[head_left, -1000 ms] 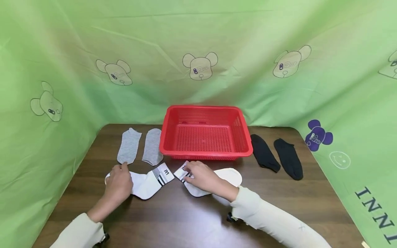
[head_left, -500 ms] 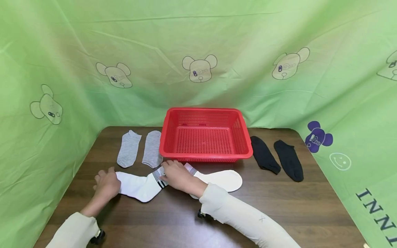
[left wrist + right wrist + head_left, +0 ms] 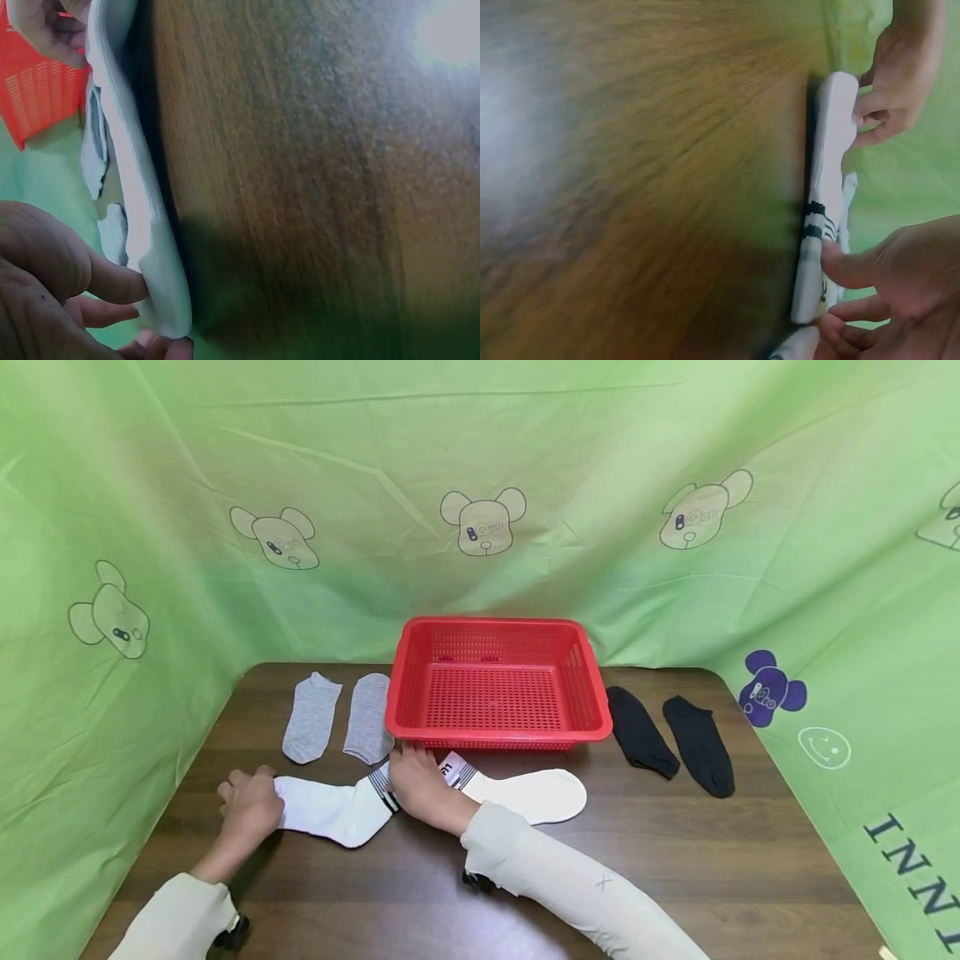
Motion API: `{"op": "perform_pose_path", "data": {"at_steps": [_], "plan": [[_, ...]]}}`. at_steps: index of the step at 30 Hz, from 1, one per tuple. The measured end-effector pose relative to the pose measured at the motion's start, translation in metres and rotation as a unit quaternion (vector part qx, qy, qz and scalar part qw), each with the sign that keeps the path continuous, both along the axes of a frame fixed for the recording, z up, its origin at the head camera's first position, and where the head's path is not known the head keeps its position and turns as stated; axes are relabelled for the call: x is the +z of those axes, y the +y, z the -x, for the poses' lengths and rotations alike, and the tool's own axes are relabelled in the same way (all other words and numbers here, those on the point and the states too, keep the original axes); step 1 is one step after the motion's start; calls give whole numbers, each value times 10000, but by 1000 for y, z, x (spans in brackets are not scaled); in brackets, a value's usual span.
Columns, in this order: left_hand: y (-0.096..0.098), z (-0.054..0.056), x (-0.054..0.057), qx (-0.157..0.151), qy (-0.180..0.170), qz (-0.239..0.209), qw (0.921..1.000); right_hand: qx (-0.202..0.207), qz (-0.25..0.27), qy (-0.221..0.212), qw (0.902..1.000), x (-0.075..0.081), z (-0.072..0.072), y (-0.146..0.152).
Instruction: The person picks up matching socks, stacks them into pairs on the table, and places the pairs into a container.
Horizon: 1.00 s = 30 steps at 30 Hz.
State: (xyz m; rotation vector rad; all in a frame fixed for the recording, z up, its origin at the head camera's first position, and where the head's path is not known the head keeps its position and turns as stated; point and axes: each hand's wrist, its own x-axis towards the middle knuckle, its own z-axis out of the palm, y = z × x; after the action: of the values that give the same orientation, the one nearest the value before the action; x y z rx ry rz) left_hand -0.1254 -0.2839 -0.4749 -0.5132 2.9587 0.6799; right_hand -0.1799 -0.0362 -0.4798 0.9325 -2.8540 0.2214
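A white ankle sock (image 3: 330, 810) with dark stripes at its cuff lies flat on the brown table. My left hand (image 3: 251, 806) holds its toe end; in the left wrist view the thumb (image 3: 124, 283) lies against the sock, with curled fingers around the tip. At the cuff, my right hand (image 3: 420, 785) has its thumb (image 3: 847, 268) on the fabric and its fingers curled at the cuff's end, covering most of the cuff from above. The matching white sock (image 3: 528, 795) lies to the right, its printed cuff close beside the right hand.
Behind the white socks stands a red perforated basket (image 3: 491, 735). Two grey socks, a left one (image 3: 311, 718) and a right one (image 3: 369, 718), lie left of it. Two black socks, a near one (image 3: 641, 732) and a far one (image 3: 699, 745), lie right. A green cloth (image 3: 480, 585) hangs around the table.
My right hand has moved left from the right white sock's cuff to the left sock's cuff. My left hand has slid left to the toe end.
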Motion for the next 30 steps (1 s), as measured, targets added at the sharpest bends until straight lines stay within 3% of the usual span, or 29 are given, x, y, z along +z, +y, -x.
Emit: {"op": "perform_pose_path", "data": {"at_steps": [11,17,20,25,30], "plan": [[-2,-1,-5,-119,368,74,9992,-343,114,-805,9961,2,3,-8],[-7,-2,-7,-533,853,360,9943,-289,355,-756,9961,-4,2,-7],[-10,-2,-6,-750,876,427,9924,-202,377,-521,9977,-6,1,-8],[-15,2,8,-909,589,320,9936,170,368,-31,9992,-5,-4,-6],[-17,7,31,-781,392,-258,9958,537,651,-311,9959,3,-9,1]]}}
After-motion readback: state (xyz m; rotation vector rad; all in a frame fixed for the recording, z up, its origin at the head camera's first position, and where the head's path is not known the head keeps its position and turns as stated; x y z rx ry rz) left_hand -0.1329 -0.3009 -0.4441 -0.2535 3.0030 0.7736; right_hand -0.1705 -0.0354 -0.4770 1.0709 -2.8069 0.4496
